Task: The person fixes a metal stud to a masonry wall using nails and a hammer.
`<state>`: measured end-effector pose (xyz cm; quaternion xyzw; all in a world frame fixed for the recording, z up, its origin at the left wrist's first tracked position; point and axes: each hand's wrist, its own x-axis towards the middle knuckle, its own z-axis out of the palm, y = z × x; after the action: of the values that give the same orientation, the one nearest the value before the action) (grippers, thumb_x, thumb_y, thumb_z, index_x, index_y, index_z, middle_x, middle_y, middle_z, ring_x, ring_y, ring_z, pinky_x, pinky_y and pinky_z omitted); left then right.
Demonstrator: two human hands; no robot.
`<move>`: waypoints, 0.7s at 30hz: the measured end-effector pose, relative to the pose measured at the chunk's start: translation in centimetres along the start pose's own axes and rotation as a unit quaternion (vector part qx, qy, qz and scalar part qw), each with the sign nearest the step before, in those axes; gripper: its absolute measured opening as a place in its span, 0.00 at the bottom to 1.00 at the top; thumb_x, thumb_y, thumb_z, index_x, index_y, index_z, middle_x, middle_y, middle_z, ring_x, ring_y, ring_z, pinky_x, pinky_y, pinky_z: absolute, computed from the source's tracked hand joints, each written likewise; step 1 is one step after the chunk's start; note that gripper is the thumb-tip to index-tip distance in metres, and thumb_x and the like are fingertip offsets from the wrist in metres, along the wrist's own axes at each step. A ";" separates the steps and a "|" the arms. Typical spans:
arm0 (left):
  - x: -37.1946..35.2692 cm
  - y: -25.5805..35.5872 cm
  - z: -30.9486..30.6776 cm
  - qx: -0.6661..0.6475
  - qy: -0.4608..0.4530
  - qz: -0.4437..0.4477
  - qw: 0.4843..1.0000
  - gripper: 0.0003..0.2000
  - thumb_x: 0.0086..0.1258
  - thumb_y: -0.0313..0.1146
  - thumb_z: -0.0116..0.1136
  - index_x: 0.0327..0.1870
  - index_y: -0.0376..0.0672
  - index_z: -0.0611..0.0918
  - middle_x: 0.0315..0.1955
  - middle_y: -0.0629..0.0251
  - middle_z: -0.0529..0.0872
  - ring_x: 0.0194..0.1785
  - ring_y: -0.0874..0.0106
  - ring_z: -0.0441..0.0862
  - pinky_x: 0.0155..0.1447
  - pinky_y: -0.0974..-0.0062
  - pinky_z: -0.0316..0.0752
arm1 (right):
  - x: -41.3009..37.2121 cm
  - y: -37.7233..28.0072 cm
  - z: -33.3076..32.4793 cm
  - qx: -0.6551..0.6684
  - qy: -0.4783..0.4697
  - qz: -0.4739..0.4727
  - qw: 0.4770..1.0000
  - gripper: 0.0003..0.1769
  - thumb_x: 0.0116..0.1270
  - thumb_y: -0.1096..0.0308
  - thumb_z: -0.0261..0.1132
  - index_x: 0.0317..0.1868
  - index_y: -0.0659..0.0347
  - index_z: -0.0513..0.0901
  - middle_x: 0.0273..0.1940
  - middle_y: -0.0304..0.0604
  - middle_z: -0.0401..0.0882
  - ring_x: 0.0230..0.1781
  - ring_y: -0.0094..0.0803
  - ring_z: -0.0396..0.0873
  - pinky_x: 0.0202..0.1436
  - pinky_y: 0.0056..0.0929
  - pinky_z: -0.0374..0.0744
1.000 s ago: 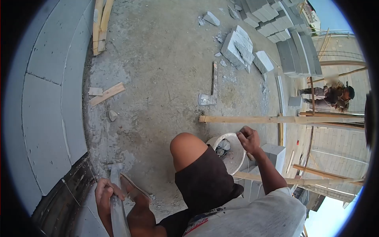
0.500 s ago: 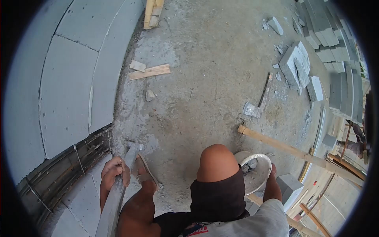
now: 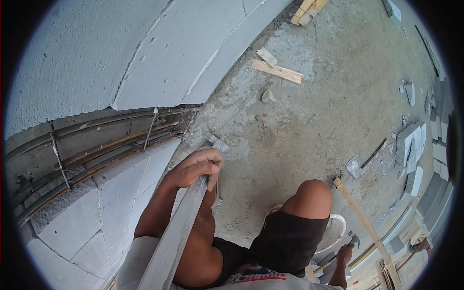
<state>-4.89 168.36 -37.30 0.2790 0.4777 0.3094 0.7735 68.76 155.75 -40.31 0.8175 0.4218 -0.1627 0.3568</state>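
My left hand (image 3: 200, 169) is wrapped over the upper end of a long grey bar (image 3: 176, 237), which slants down past my left leg to the bottom edge. Low at the right, my right hand (image 3: 344, 253) grips a claw hammer (image 3: 354, 239) by its handle, with the head showing above the fingers. That hand is just below a white-rimmed bucket (image 3: 342, 223), partly hidden behind my knee. A small grey piece (image 3: 220, 144) lies on the floor just beyond my left hand.
At left stands a block wall (image 3: 159, 58) with a recess of rods and pipes (image 3: 106, 140). Wood scraps (image 3: 278, 71) and a stone (image 3: 268, 96) lie ahead. To the right are a hatchet (image 3: 354, 167), a long timber (image 3: 362, 217), broken blocks (image 3: 410, 142) and stacked blocks (image 3: 437, 193).
The view has swung left, bringing the wall and recess closer. My right hand has left the bucket's side and now has the hammer in it. My left hand still holds the bar.
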 end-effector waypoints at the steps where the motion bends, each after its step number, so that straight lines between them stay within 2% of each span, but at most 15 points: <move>1: 0.0 -0.1 -0.1 -0.014 0.011 0.004 1.000 0.10 0.71 0.36 0.47 0.38 0.38 0.73 0.20 0.62 0.81 0.24 0.74 0.79 0.34 0.77 0.70 | -0.7 1.0 -0.6 0.018 -0.016 0.012 1.000 0.19 0.72 0.62 0.52 0.55 0.68 0.65 0.58 0.69 0.72 0.52 0.63 0.77 0.56 0.55 0.74; 5: -0.3 -1.2 -0.6 -0.079 0.031 0.053 0.995 0.10 0.73 0.36 0.46 0.39 0.37 0.73 0.24 0.59 0.83 0.27 0.72 0.81 0.38 0.75 0.74 | -4.4 4.2 -1.4 -0.004 0.016 -0.007 1.000 0.20 0.73 0.60 0.52 0.53 0.71 0.67 0.57 0.71 0.72 0.54 0.64 0.76 0.58 0.53 0.73; 7: 0.0 -3.4 -1.0 -0.117 0.096 0.120 0.981 0.10 0.74 0.36 0.48 0.39 0.37 0.73 0.32 0.56 0.84 0.34 0.71 0.83 0.44 0.72 0.77 | -4.3 8.4 1.4 -0.052 0.165 -0.105 0.979 0.24 0.73 0.60 0.51 0.57 0.76 0.66 0.49 0.72 0.77 0.49 0.66 0.76 0.53 0.55 0.74; 8: 0.3 -4.4 -1.3 -0.121 0.096 0.121 0.981 0.10 0.74 0.36 0.48 0.39 0.37 0.73 0.32 0.56 0.84 0.34 0.71 0.83 0.44 0.72 0.77 | -5.0 8.0 0.7 -0.056 0.167 -0.105 0.979 0.24 0.73 0.60 0.51 0.57 0.76 0.66 0.49 0.72 0.77 0.49 0.66 0.76 0.53 0.55 0.74; 9: 0.8 -5.4 -1.6 -0.113 0.170 0.150 0.967 0.09 0.75 0.35 0.49 0.41 0.37 0.74 0.35 0.56 0.84 0.37 0.71 0.83 0.45 0.71 0.78 | -6.1 6.8 -0.4 -0.024 0.209 -0.127 0.969 0.25 0.74 0.60 0.51 0.58 0.78 0.66 0.49 0.72 0.77 0.48 0.66 0.76 0.52 0.55 0.74; 10: 1.1 -6.5 -2.0 -0.103 0.245 0.178 0.948 0.09 0.75 0.35 0.51 0.42 0.37 0.74 0.38 0.56 0.84 0.41 0.71 0.83 0.47 0.70 0.78 | -7.6 4.5 -2.3 0.008 0.249 -0.150 0.957 0.27 0.74 0.59 0.50 0.59 0.79 0.66 0.49 0.72 0.77 0.48 0.66 0.77 0.51 0.54 0.74; 11: 1.4 -7.4 -2.5 -0.097 0.309 0.156 0.933 0.10 0.74 0.35 0.55 0.45 0.36 0.77 0.41 0.59 0.84 0.43 0.73 0.82 0.48 0.72 0.77 | -8.9 2.4 -4.4 0.007 0.249 -0.153 0.956 0.27 0.74 0.59 0.50 0.59 0.79 0.66 0.49 0.72 0.77 0.48 0.66 0.77 0.51 0.54 0.74; 12: 1.7 -9.1 -3.3 -0.098 0.312 0.157 0.932 0.10 0.74 0.35 0.55 0.45 0.36 0.77 0.41 0.59 0.84 0.43 0.73 0.82 0.48 0.72 0.77 | -9.9 0.2 -6.8 0.031 0.197 -0.150 0.968 0.28 0.75 0.59 0.52 0.59 0.80 0.66 0.48 0.72 0.77 0.47 0.66 0.77 0.51 0.53 0.74; 13: 2.2 -10.9 -4.2 0.008 0.379 0.156 0.912 0.11 0.73 0.36 0.57 0.44 0.36 0.78 0.39 0.61 0.84 0.40 0.75 0.82 0.46 0.74 0.76 | -10.1 -1.6 -8.7 0.053 0.144 -0.146 0.977 0.28 0.75 0.60 0.53 0.60 0.81 0.65 0.48 0.72 0.77 0.47 0.66 0.76 0.50 0.52 0.74; 14: 2.6 -11.8 -4.7 0.114 0.439 0.152 0.878 0.11 0.73 0.36 0.59 0.44 0.36 0.79 0.37 0.64 0.84 0.38 0.77 0.81 0.45 0.77 0.75 | -9.6 -2.9 -9.9 0.054 0.147 -0.149 0.976 0.28 0.75 0.60 0.53 0.60 0.81 0.65 0.48 0.72 0.77 0.47 0.66 0.76 0.50 0.52 0.74; 16: 3.3 -12.9 -5.1 0.141 0.467 0.148 0.860 0.11 0.71 0.35 0.61 0.44 0.36 0.80 0.35 0.66 0.83 0.37 0.79 0.79 0.44 0.78 0.74 | -8.4 -5.7 -11.7 0.044 0.130 -0.256 0.957 0.23 0.74 0.66 0.55 0.59 0.77 0.66 0.44 0.73 0.75 0.40 0.66 0.76 0.42 0.54 0.73; 18: 4.2 -16.3 -6.3 0.163 0.489 0.119 0.849 0.09 0.71 0.32 0.59 0.42 0.35 0.82 0.33 0.61 0.85 0.36 0.72 0.83 0.41 0.74 0.77 | -7.8 -11.6 -13.4 0.105 0.243 -0.386 0.884 0.23 0.73 0.69 0.56 0.61 0.77 0.64 0.39 0.69 0.74 0.33 0.64 0.73 0.35 0.55 0.69; 20: 4.9 -17.3 -6.5 0.181 0.488 0.129 0.844 0.08 0.70 0.32 0.60 0.42 0.36 0.83 0.33 0.59 0.85 0.36 0.70 0.84 0.41 0.73 0.77 | -8.8 -21.2 -17.7 0.140 0.304 -0.493 0.803 0.23 0.71 0.72 0.57 0.61 0.75 0.63 0.38 0.67 0.75 0.31 0.64 0.74 0.33 0.53 0.72; 21: 5.4 -17.5 -6.6 0.199 0.491 0.142 0.836 0.08 0.68 0.31 0.60 0.42 0.36 0.83 0.32 0.58 0.86 0.36 0.67 0.85 0.42 0.71 0.77 | -8.8 -25.0 -19.0 0.174 0.305 -0.530 0.772 0.22 0.70 0.75 0.59 0.61 0.75 0.64 0.39 0.66 0.75 0.30 0.63 0.75 0.33 0.51 0.74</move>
<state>-5.31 161.84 -55.64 0.3027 0.8013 0.4106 0.3125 42.77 174.09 -33.30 0.5194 0.8392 -0.1387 -0.0819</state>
